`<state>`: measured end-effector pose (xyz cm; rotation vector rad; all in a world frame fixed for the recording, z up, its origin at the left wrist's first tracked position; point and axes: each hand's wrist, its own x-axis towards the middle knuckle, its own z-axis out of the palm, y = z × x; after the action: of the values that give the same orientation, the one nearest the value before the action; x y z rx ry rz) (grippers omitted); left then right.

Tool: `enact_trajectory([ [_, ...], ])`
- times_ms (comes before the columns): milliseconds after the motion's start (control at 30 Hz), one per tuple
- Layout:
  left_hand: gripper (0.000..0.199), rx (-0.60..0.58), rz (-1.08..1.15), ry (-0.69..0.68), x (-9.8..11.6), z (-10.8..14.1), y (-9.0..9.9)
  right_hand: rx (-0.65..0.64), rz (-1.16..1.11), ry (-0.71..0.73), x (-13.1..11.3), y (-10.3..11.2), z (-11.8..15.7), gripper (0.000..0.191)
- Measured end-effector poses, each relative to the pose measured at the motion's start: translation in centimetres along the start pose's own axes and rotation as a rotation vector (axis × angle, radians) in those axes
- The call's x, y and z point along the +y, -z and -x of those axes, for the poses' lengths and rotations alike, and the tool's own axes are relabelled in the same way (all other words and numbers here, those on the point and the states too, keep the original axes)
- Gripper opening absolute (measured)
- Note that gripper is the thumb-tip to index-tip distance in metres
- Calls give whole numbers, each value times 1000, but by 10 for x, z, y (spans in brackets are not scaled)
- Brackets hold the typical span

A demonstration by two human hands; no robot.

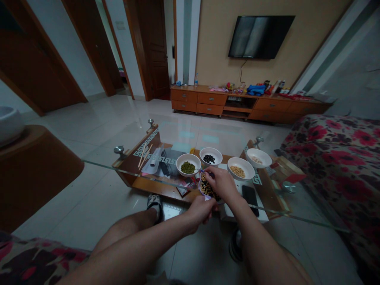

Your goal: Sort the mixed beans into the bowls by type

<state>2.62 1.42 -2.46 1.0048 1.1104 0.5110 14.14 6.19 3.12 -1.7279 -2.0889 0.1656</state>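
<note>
well, far left stands a wooden door (pixel 150 47), and a pair of chopsticks (pixel 143 156) lies on the wooden shelf (pixel 139 150) under the glass-topped coffee table. next along, a white bowl of mung beans (pixel 188 165) sits just beside a white bowl of black beans (pixel 209 157). in front of them, the left hand (pixel 200 209) is closed around the near side of a small purple-rimmed bowl of mixed beans (pixel 207 188), holding it at the table's front edge, tilted slightly toward the person. the right hand (pixel 221 184) is curled above that bowl, its fingers (pixel 212 174) pinching a thin purple handle (pixel 202 171); the utensil's far end is too small to make out. further right are a white bowl of soybeans (pixel 241 169) and a white bowl of pale grains (pixel 258 158), with a black smartphone (pixel 251 200) lying on a white sheet (pixel 230 209) near the right hand. a low wooden tv cabinet (pixel 225 103) runs along the far wall beneath a wall-mounted tv (pixel 261 37), and a red floral sofa (pixel 335 158) fills the right side.
</note>
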Motion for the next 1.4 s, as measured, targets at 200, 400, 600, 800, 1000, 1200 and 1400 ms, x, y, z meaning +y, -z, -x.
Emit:
enact_trajectory([
  [200, 19, -2, 27, -21, -2, -2, 0, 1, 39, -18, -2, -2, 0, 21],
  [400, 15, 11, 6, -3, -1, -1, -1, -18, 28, -34, -1, 0, 0, 22],
  [600, 13, 14, 8, 15, 5, 2, -1, -37, 25, -58, -3, 3, 1, 22],
  [800, 14, 12, 7, 17, 11, 7, -1, -11, 9, -23, 4, 8, 5, 23],
  [1000, 16, 17, -3, 34, 11, 7, -2, -47, 19, -1, 19, 16, 13, 25],
  [1200, 16, 17, -1, 25, 10, 7, -2, -138, 38, 0, 34, 24, 19, 22],
  [1400, 14, 12, -5, 33, 10, 7, -2, -220, 51, -51, 45, 26, 24, 22],
])
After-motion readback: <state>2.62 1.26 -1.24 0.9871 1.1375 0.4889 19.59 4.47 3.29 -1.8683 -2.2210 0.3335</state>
